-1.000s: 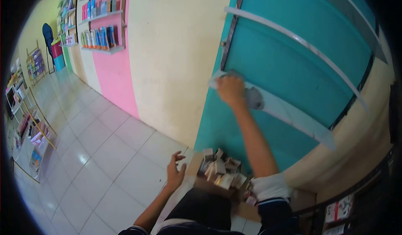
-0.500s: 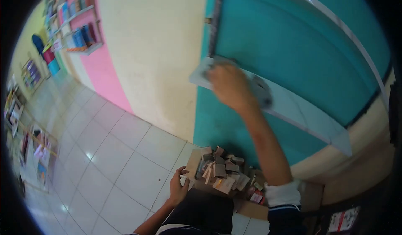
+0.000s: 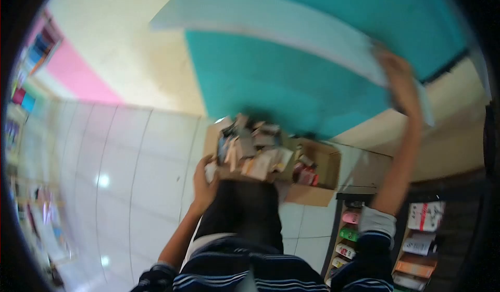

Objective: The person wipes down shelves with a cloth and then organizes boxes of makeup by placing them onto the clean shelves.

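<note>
My right hand [image 3: 398, 76] is up at the right end of a pale wall shelf [image 3: 260, 16], blurred by motion. Its fingers are bent over what looks like a grey cloth [image 3: 398, 104], mostly hidden by the hand. Low down, my left hand [image 3: 205, 182] hangs with fingers curved and thumb apart, holding nothing that I can make out. It is close to the left front corner of a cardboard box [image 3: 211, 138] piled with small boxes [image 3: 246, 147].
A second open cardboard box [image 3: 328, 169] holds a few red items [image 3: 306, 175]. Racks with bottles [image 3: 350, 233] and boxed goods [image 3: 426, 216] stand at lower right. White tiles [image 3: 151, 188] cover the floor; stocked shelves [image 3: 39, 52] line the left side.
My right hand has slid from the shelf's left end to its right end, the grey cloth with it. The view has turned and tilted down. My left hand has come closer to the box.
</note>
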### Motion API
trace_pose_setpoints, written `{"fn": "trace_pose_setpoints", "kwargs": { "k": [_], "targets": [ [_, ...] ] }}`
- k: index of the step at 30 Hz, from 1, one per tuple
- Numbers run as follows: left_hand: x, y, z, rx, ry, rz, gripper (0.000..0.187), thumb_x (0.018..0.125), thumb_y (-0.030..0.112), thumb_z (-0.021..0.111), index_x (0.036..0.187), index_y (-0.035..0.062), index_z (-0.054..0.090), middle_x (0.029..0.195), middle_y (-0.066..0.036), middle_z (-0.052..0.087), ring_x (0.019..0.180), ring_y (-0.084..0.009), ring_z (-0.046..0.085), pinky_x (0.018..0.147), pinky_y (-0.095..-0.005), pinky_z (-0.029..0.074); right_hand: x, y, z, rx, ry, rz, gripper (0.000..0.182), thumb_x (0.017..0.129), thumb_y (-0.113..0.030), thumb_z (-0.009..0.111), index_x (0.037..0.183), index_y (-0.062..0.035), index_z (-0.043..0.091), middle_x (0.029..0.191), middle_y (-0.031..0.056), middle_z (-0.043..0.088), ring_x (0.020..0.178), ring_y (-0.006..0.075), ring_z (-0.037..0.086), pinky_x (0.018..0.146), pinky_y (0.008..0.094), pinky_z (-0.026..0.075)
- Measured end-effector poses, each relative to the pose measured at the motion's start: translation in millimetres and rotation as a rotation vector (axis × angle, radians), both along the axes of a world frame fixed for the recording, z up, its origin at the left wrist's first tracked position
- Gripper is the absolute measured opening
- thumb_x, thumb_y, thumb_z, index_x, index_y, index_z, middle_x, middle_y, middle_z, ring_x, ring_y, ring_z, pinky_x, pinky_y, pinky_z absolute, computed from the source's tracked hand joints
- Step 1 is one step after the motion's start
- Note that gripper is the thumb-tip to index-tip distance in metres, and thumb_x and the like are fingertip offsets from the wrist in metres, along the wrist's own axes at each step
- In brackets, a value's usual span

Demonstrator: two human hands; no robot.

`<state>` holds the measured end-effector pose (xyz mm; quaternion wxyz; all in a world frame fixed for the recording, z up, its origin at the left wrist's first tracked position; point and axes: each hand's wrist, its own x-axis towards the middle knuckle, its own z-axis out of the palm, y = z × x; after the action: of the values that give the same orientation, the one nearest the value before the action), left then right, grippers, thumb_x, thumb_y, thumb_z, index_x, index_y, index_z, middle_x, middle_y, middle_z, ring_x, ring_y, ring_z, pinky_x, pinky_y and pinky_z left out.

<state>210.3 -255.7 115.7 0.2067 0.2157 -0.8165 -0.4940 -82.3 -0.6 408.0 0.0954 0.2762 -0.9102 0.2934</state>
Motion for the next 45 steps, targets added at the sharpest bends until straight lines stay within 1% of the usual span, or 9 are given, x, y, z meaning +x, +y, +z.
{"fn": "trace_pose_setpoints", "kwargs": {
  "k": [8, 12, 16, 25, 31, 34, 39, 43, 45],
  "targets": [
    [-45, 3, -35, -0.108, -0.168, -0.113, 0.048, 0.074, 0.019, 0.062, 0.115, 0.0020, 0.044, 0.113, -0.017, 0.047, 0.109, -0.0342, 0.043, 0.091, -0.0385, 0.036, -147, 246, 0, 0.138, -0.145, -0.355, 0.052, 0.089, -0.034, 0.039, 0.124, 0.0040, 0.043, 0.121, 0.0164, 0.050, 0.110, 0.0237, 0.047, 0.094, 0.0305, 0.032],
    [-85, 15, -50, -0.400, -0.108, -0.203, 0.063, 0.065, 0.023, 0.072, 0.117, 0.0019, 0.043, 0.116, -0.018, 0.043, 0.106, -0.0342, 0.042, 0.088, -0.0416, 0.037, -87, 159, 5, 0.276, -0.030, -0.582, 0.053, 0.090, -0.036, 0.037, 0.125, 0.0042, 0.042, 0.122, 0.0174, 0.049, 0.112, 0.0256, 0.046, 0.095, 0.0305, 0.032],
    [-101, 17, -54, -0.449, -0.161, -0.262, 0.071, 0.060, 0.026, 0.075, 0.120, 0.0055, 0.042, 0.120, -0.016, 0.039, 0.109, -0.0342, 0.039, 0.088, -0.0430, 0.037, -51, 93, 2, 0.253, 0.113, -0.336, 0.054, 0.088, -0.038, 0.040, 0.124, 0.0015, 0.044, 0.120, 0.0209, 0.049, 0.109, 0.0276, 0.048, 0.093, 0.0312, 0.033],
    [-103, -9, -51, -0.800, -0.110, -0.413, 0.040, 0.069, 0.020, 0.067, 0.105, 0.0077, 0.055, 0.114, -0.010, 0.046, 0.113, -0.0265, 0.039, 0.089, -0.0385, 0.035, -52, 84, 5, -0.069, -0.151, -0.287, 0.058, 0.086, -0.037, 0.046, 0.126, 0.0037, 0.040, 0.121, 0.0158, 0.048, 0.110, 0.0212, 0.046, 0.096, 0.0275, 0.030],
    [-100, -2, -14, -0.169, 0.058, -0.313, 0.022, 0.080, 0.010, 0.058, 0.101, 0.0035, 0.052, 0.103, -0.010, 0.056, 0.089, -0.0268, 0.057, 0.077, -0.0345, 0.046, -14, 74, 15, -0.067, -0.121, -0.331, 0.061, 0.083, -0.040, 0.051, 0.123, 0.0049, 0.044, 0.110, 0.0159, 0.054, 0.100, 0.0198, 0.050, 0.091, 0.0259, 0.033],
    [-101, 15, 27, 0.769, 0.378, -0.207, 0.026, 0.088, 0.012, 0.051, 0.109, 0.0022, 0.038, 0.095, -0.013, 0.058, 0.087, -0.0130, 0.057, 0.072, -0.0261, 0.048, -3, 72, -1, -0.051, 0.076, -0.191, 0.057, 0.083, -0.041, 0.053, 0.114, 0.0067, 0.051, 0.095, 0.0136, 0.059, 0.085, 0.0155, 0.052, 0.075, 0.0250, 0.041],
    [-95, 34, 90, 0.988, 0.377, -0.360, 0.020, 0.089, 0.014, 0.048, 0.100, 0.0064, 0.034, 0.100, -0.015, 0.055, 0.089, -0.0162, 0.058, 0.073, -0.0271, 0.050, 42, 45, -30, -0.143, 0.238, -0.455, 0.046, 0.087, -0.036, 0.052, 0.100, 0.0070, 0.059, 0.078, 0.0043, 0.058, 0.066, 0.0097, 0.047, 0.061, 0.0252, 0.039],
    [-84, 56, 120, 0.980, 0.291, -0.342, 0.041, 0.088, 0.037, 0.043, 0.118, 0.0112, 0.030, 0.112, -0.015, 0.049, 0.093, -0.0243, 0.057, 0.064, -0.0341, 0.054, 97, 12, -75, -1.135, 0.226, -0.314, 0.034, 0.086, -0.030, 0.055, 0.088, 0.0037, 0.059, 0.076, 0.0032, 0.055, 0.064, 0.0097, 0.047, 0.056, 0.0259, 0.040],
    [-79, 65, 124, 1.014, 0.275, -0.360, 0.041, 0.089, 0.039, 0.039, 0.119, 0.0128, 0.030, 0.115, -0.012, 0.048, 0.099, -0.0242, 0.054, 0.065, -0.0353, 0.054, 154, -22, -120, -1.017, 0.208, -0.293, 0.029, 0.086, -0.026, 0.056, 0.087, 0.0024, 0.057, 0.081, 0.0057, 0.056, 0.069, 0.0105, 0.052, 0.061, 0.0278, 0.044]
  ]
}}
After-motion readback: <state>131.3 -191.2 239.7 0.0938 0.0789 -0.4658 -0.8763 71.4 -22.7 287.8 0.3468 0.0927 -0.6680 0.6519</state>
